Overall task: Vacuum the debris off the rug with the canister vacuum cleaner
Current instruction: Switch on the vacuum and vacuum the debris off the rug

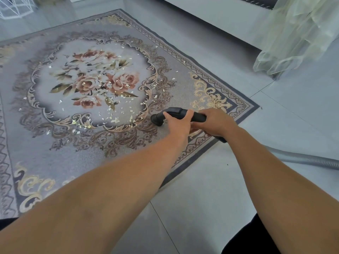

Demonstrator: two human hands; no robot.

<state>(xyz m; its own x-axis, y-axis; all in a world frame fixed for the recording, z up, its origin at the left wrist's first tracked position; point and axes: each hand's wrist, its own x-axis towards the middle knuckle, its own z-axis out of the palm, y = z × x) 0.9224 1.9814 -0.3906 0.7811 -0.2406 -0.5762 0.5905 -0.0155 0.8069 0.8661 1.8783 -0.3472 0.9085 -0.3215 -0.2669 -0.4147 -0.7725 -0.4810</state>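
In the head view, a black nozzle (175, 110) is gripped by both hands: the left hand (177, 122) is curled round its front, the right hand (217, 123) round its rear. Its mouth is set on the rug (55, 143) by the right corner. Debris (114, 120) is scattered to its left. A grey hose (302, 158) is trailed rightward over the floor (201, 189).

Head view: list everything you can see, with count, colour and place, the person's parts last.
rug: one, grey floral, floor left and centre
debris: many flakes, pale, across the rug's middle
vacuum handle: one, black, over rug's right side
hose: one, grey ribbed, floor right
curtain: one, sheer cream, upper right
wire frame: one, white, top left
floor tiles: light grey, around rug
left grip: one, holds handle's front
right grip: one, holds handle's rear
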